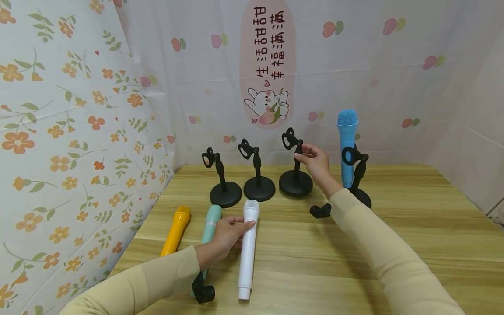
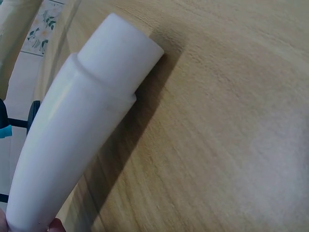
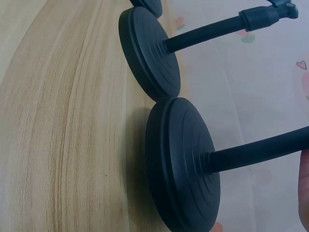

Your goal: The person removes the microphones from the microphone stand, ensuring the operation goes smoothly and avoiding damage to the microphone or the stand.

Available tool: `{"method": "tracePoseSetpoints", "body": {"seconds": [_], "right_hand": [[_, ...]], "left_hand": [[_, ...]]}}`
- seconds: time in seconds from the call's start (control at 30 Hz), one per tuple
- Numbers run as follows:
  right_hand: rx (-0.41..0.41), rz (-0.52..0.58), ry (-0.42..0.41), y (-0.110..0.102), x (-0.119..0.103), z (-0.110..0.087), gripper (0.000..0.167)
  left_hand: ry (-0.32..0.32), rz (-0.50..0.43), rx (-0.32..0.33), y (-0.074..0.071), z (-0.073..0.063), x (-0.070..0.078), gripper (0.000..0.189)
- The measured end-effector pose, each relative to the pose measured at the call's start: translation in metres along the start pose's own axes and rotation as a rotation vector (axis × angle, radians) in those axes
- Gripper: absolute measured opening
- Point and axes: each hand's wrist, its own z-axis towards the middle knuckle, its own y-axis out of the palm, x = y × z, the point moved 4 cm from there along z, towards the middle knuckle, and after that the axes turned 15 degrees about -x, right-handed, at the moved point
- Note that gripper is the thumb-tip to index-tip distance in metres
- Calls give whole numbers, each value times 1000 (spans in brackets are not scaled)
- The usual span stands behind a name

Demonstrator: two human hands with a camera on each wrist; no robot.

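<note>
My left hand (image 1: 225, 238) holds a white microphone (image 1: 248, 253) by its upper body, with the mesh head pointing away from me. Its tail end (image 2: 120, 53) fills much of the left wrist view, close over the wood. With the fingers of my right hand (image 1: 316, 166) I grip the upper stem of a black desktop microphone stand (image 1: 296, 183), whose clip is vacant. The round base (image 3: 183, 164) of this stand shows in the right wrist view; whether it touches the table cannot be told. A mint-green microphone (image 1: 212, 216) lies beside my left hand, partly hidden by it.
Two more black stands (image 1: 225, 194) (image 1: 259, 188) with vacant clips stand left of the gripped one. A blue microphone (image 1: 347, 144) is upright at another stand (image 1: 359, 175) on the right. A yellow microphone (image 1: 176, 229) lies at left on the wooden table (image 1: 299, 271). Black pieces (image 1: 320, 210) (image 1: 203, 289) show near both wrists.
</note>
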Motion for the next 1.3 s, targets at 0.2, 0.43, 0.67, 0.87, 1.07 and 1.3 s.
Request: {"method": "tracePoseSetpoints", "body": {"seconds": [0.2, 0.43, 0.67, 0.87, 1.07, 1.3], "right_hand": [[11, 11, 11, 1, 1, 2, 40], [9, 17, 20, 2, 3, 4, 40], [0, 12, 6, 5, 6, 7, 39], [-3, 14, 4, 7, 7, 7, 39], [6, 5, 4, 9, 9, 8, 39], [-3, 0, 5, 11, 13, 10, 36]], "left_hand": [[-3, 3, 21, -1, 2, -4, 44], [-5, 12, 25, -2, 3, -7, 45], [-10, 26, 23, -4, 3, -10, 45], [-9, 34, 24, -5, 3, -10, 45], [-6, 44, 21, -5, 4, -11, 44], [-9, 71, 19, -6, 4, -13, 42]]}}
